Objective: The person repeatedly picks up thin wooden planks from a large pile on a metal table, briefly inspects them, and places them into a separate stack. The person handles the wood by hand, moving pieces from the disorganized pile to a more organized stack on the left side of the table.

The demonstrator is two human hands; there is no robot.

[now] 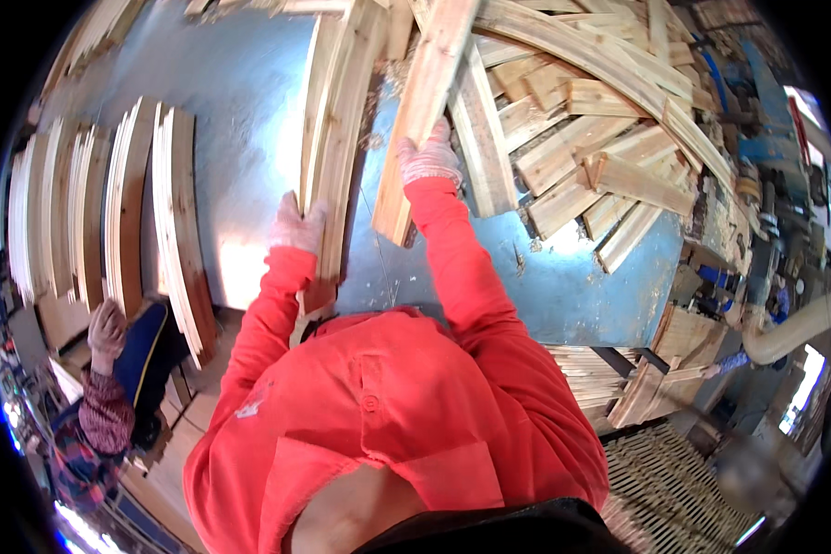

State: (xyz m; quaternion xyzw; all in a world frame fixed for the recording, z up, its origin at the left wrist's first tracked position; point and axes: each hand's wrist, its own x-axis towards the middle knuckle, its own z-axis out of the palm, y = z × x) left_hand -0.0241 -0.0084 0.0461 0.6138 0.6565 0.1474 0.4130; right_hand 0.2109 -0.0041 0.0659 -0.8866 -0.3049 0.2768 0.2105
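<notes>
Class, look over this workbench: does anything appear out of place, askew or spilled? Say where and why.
Yes. Right of the plank in the right hand, a jumbled wood pile lies at crossed angles on the blue table, unlike the neat stacks at left. Wood shavings are scattered there too.

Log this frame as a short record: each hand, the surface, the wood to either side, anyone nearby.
Left hand: against the left side of a long stack of pale wooden boards, near its closer end
Right hand: holding a single long pale wooden board, slanted
Surface: flat blue-grey worktable
Wood, left: row of curved pale wooden board stacks
Wood, right: jumbled heap of pale wooden pieces
Nearby: co-worker's hand and patterned sleeve, lower left
</notes>
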